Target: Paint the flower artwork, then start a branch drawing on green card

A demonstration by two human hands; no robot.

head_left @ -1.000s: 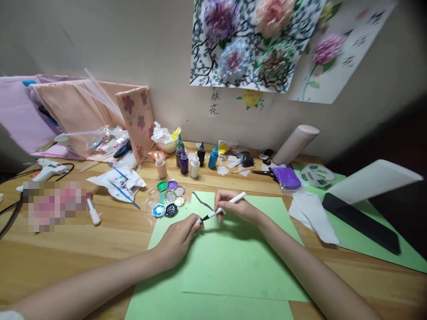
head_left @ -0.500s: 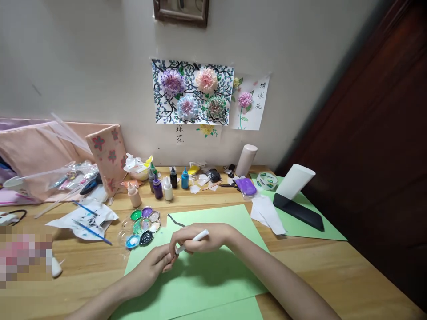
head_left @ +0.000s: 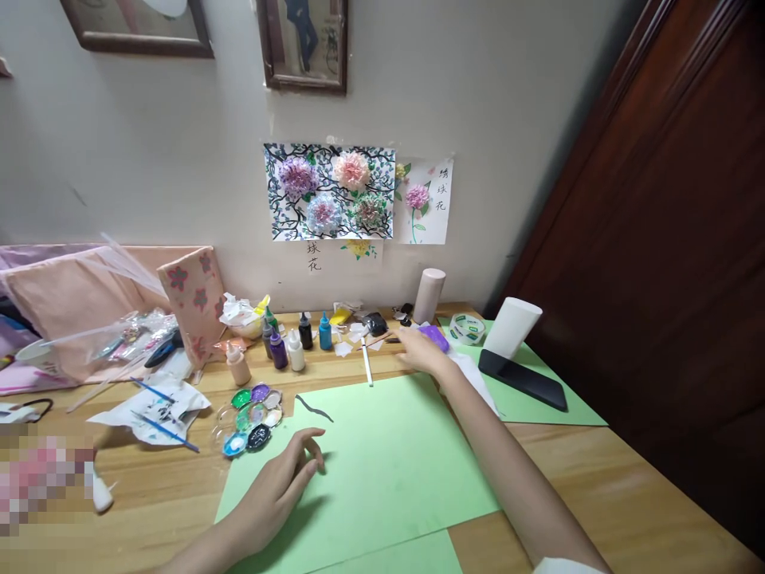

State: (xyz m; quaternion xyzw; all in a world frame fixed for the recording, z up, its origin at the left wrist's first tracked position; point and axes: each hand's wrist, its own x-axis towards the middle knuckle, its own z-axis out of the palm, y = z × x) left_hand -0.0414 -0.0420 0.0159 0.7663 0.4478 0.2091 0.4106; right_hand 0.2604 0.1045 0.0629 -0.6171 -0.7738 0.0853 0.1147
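Over the light green paper [head_left: 400,454], my left hand [head_left: 280,482] hangs with its fingers loosely curled and apart, holding nothing. A short wavy black line [head_left: 314,408] marks the paper's upper left. My right hand [head_left: 423,352] reaches to the back of the table beside a purple packet [head_left: 435,338], which it partly covers. Its fingers look apart, at the dark end of the scissors [head_left: 392,340]; whether they touch it is unclear. A white pen [head_left: 366,361] lies left of this hand, just behind the paper.
A paint palette [head_left: 256,416] stands by the paper's left corner, with paint bottles [head_left: 278,349] behind it. Two blue brushes [head_left: 164,430] rest on crumpled tissue further left. On the right are a tape roll [head_left: 467,328], a white container [head_left: 511,328] and a black phone-like slab [head_left: 523,379].
My right hand has let go of the white pen, now behind the paper, and moved back toward the scissors. My left hand has come apart from it and opened. The view has tilted up.
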